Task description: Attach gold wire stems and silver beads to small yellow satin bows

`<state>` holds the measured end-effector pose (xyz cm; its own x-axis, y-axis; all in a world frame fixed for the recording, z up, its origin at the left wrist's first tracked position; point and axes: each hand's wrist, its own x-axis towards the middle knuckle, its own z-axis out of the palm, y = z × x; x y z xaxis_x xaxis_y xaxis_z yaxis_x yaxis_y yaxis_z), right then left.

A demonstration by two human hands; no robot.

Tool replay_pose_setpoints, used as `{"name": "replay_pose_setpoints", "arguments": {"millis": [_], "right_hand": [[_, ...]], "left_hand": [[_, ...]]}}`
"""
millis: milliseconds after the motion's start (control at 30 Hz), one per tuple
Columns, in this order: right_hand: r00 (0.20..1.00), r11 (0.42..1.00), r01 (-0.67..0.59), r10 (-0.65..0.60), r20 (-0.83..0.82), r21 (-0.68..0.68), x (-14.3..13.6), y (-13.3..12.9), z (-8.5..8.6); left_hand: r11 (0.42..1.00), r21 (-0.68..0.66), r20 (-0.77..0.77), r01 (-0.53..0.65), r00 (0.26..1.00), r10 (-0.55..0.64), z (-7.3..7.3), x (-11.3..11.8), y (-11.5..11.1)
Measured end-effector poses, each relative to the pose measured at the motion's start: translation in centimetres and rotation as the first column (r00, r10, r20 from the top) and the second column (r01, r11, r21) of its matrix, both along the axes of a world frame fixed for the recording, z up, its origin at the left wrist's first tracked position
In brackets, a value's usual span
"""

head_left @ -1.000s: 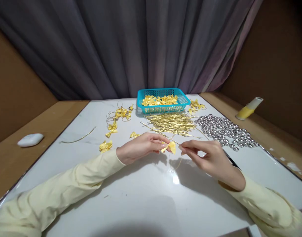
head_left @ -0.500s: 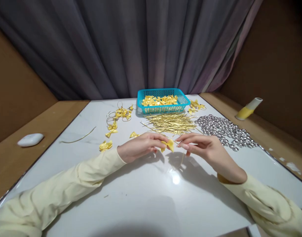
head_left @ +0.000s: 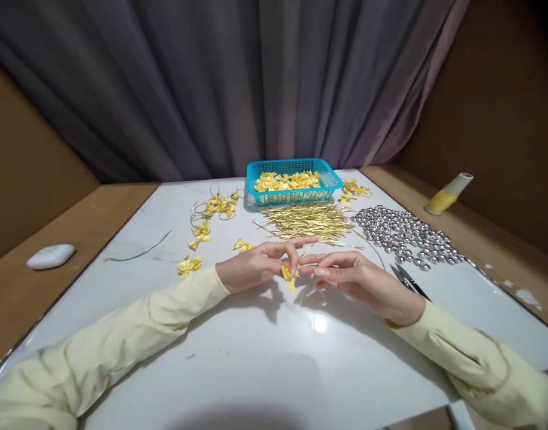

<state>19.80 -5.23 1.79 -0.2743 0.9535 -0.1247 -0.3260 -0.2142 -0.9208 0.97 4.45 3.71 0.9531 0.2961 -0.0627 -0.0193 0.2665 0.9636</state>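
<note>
A yellow ribbon bow (head_left: 289,279) is pinched between the thumb and fingers of my left hand (head_left: 260,264), over the middle of the table. My right hand (head_left: 361,280) is closed beside it, fingertips pinching a thin gold cord (head_left: 319,292) that loops down below the fingers. The two hands' fingertips nearly meet at the bow. Just beyond them lies a pile of gold cords (head_left: 307,222). Loose yellow bows (head_left: 188,264) rest to the left of my left hand. How the cord runs at the bow is hidden by my fingers.
A blue basket (head_left: 294,199) of yellow bows stands at the back. Silver beads (head_left: 403,236) spread at the right, near a dark pointed tool (head_left: 411,282). Bows with cord loops (head_left: 220,205) lie back left. A white object (head_left: 51,256) and a yellow-white tube (head_left: 448,194) sit on side ledges.
My right hand has moved left and closer to my left hand. The bow has shifted slightly left and down and has turned. The dark pointed tool has come into sight.
</note>
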Motion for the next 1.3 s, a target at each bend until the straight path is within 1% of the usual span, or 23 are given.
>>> {"name": "replay_pose_setpoints", "arguments": {"millis": [67, 167, 267, 367, 433, 500, 567, 633, 733, 800, 900, 1000, 1067, 1133, 1233, 1300], "right_hand": [[0.997, 0.998, -0.057, 0.056, -0.052, -0.015, -0.1, 0.1, -0.2], [0.994, 0.996, -0.086, 0.086, -0.061, -0.002, -0.2, 0.1, -0.5], [0.993, 0.993, -0.114, 0.114, -0.015, 0.018, -0.4, 0.1, -0.5], [0.992, 0.993, -0.112, 0.11, 0.057, 0.033, -0.6, 0.0, -0.5], [0.99, 0.993, -0.087, 0.078, 0.116, 0.076, -0.7, 0.0, -0.5], [0.985, 0.99, -0.057, 0.035, 0.171, 0.126, -0.7, -0.1, -0.5], [0.977, 0.986, -0.002, -0.033, 0.21, 0.165, -0.6, 0.0, -0.7], [0.969, 0.984, 0.055, -0.094, 0.227, 0.172, -0.5, 0.1, -1.0], [0.962, 0.985, 0.091, -0.125, 0.241, 0.147, -0.6, 0.2, -1.1], [0.959, 0.985, 0.099, -0.133, 0.25, 0.143, -0.8, 0.2, -1.1], [0.945, 0.978, 0.113, -0.161, 0.285, 0.177, -1.0, 0.2, -1.1], [0.926, 0.973, 0.108, -0.174, 0.335, 0.206, -1.1, 0.1, -1.2], [0.92, 0.971, 0.115, -0.183, 0.346, 0.21, -1.0, 0.0, -1.2], [0.907, 0.959, 0.175, -0.246, 0.342, 0.225, -0.9, 0.0, -1.2], [0.852, 0.915, 0.303, -0.386, 0.355, 0.268, -0.4, 0.1, -0.8], [0.837, 0.902, 0.335, -0.418, 0.352, 0.273, 0.1, 0.1, -0.4]], "left_hand": [[0.999, -0.041, 0.024, 0.036, 0.999, -0.035, -0.6, 0.1, -0.1], [0.993, -0.09, 0.023, 0.07, 0.997, -0.068, -1.5, 0.4, -0.1], [0.993, -0.087, -0.017, 0.083, 0.996, -0.084, -2.1, 0.7, -0.2], [0.994, -0.072, -0.049, 0.08, 0.995, -0.084, -2.1, 0.8, -0.3], [0.994, -0.079, -0.066, 0.074, 0.995, -0.08, -2.1, 0.7, -0.5], [0.994, -0.107, -0.067, 0.022, 0.997, -0.029, -2.2, 0.4, -0.7], [0.985, -0.149, -0.069, -0.088, 0.995, 0.079, -2.5, 0.1, -1.0], [0.959, -0.188, -0.092, -0.211, 0.976, 0.196, -2.8, -0.3, -1.2], [0.928, -0.188, -0.133, -0.32, 0.945, 0.299, -3.2, -0.6, -1.6], [0.93, -0.145, -0.171, -0.337, 0.934, 0.312, -3.2, -0.6, -1.9], [0.933, -0.097, -0.255, -0.348, 0.914, 0.315, -3.1, -0.5, -2.0], [0.924, -0.103, -0.301, -0.368, 0.897, 0.324, -3.1, -0.6, -1.8], [0.926, -0.128, -0.311, -0.356, 0.901, 0.304, -3.2, -0.7, -1.5], [0.927, -0.168, -0.305, -0.335, 0.912, 0.275, -3.4, -0.7, -1.2], [0.923, -0.225, -0.287, -0.311, 0.927, 0.242, -3.5, -0.7, -1.0], [0.919, -0.238, -0.29, -0.315, 0.926, 0.242, -3.5, -0.7, -1.0]]}}
